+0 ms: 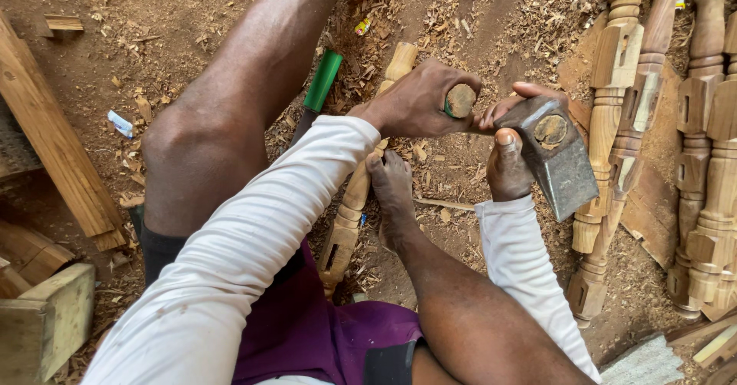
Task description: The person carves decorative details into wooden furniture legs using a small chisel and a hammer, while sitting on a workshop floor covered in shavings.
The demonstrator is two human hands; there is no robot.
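Sawdust-strewn dirt floor. Left hand [418, 101] fingers wrap a wooden chisel handle [461, 100]; at three o'clock, right hand [509, 158] grips the heavy steel hammer [556, 158] near its head.

Turned wooden posts [695, 147] crowd the right side; planks [54, 139] block the left; bare dirt floor [176, 24] lies open up top.
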